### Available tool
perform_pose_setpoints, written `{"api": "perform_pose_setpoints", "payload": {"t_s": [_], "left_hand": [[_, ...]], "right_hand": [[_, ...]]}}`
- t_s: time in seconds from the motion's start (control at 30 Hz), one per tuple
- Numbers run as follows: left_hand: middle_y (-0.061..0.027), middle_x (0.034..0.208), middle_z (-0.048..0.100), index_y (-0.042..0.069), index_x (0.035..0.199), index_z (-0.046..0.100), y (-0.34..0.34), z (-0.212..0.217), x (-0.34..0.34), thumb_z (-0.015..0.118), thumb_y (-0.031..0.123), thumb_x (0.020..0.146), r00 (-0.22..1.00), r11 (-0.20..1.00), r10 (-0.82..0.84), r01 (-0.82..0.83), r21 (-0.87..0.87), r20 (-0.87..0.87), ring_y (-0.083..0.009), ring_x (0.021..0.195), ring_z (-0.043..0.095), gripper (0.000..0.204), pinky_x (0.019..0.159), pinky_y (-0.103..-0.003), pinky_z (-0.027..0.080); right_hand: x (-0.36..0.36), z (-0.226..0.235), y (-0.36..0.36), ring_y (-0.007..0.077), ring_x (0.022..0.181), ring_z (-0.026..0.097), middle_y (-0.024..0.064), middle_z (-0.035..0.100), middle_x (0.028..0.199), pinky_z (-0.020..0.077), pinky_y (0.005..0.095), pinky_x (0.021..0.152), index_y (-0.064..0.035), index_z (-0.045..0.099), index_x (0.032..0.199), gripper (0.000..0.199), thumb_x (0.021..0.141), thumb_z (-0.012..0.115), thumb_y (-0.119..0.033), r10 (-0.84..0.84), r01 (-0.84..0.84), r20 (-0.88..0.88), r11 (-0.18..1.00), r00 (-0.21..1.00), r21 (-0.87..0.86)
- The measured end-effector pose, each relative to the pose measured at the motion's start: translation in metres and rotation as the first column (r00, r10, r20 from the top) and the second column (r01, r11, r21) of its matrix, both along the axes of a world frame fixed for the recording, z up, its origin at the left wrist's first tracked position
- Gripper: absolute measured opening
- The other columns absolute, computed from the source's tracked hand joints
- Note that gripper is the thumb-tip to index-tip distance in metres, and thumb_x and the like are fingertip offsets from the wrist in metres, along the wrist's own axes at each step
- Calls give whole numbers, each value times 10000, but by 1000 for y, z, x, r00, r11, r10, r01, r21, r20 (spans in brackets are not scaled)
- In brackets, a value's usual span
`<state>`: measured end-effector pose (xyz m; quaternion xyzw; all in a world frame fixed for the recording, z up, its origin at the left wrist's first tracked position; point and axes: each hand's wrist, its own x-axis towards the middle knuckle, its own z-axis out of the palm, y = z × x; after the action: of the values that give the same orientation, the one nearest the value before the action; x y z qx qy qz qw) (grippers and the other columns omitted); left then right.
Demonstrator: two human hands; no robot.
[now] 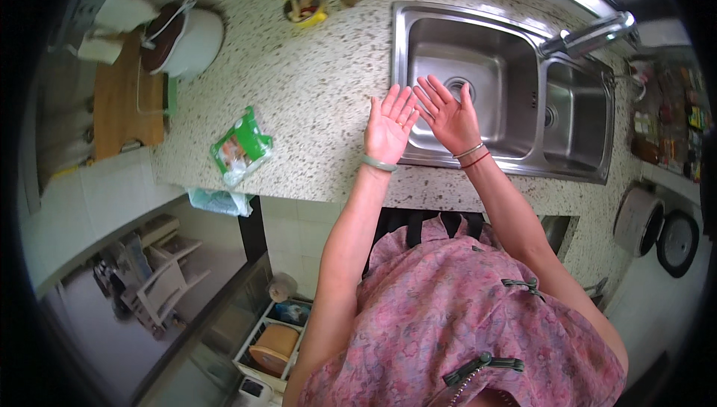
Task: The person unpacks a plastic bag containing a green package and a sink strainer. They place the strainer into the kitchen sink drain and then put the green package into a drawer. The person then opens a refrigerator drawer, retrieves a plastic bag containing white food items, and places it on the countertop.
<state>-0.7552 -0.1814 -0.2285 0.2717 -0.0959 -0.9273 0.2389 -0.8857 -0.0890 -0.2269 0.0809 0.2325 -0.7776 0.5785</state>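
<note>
Palm up, my left hand (388, 127) is stretched out over the counter beside the sink's left rim, its fingers apart and nothing in it. A pale green bangle (379, 163) circles that wrist. My right hand (452, 116), also palm up and bare, hovers over the near left part of the large basin of the steel sink (508, 93). Two thin bracelets, one of them red (476, 160), are on the right wrist. The two hands are side by side, fingertips close together. To the left on the speckled counter (314, 108) lies a green and clear plastic package (243, 145).
A chrome faucet (597, 33) reaches over the sink's divider from the back right. At the far left stand a white pot (196, 45) and a wooden board (127, 101). A small bowl (305, 7) sits at the back. A lidded cooker (638, 220) is at right.
</note>
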Motion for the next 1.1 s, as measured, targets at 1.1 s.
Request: {"api": "perform_pose_setpoints", "payload": {"t_s": [1.1], "left_hand": [[-132,1332,511,54,1334,485,-200,18,330,575,266,942,671,738,594,-234,-634,444,-169,1222,485,455,1015,-340,383]], "right_hand": [[280,3,-237,268,1286,437,150,441,1406,370,383,1038,27,391,1376,637,981,390,-472,276,-206,-435,958,857,202]]}}
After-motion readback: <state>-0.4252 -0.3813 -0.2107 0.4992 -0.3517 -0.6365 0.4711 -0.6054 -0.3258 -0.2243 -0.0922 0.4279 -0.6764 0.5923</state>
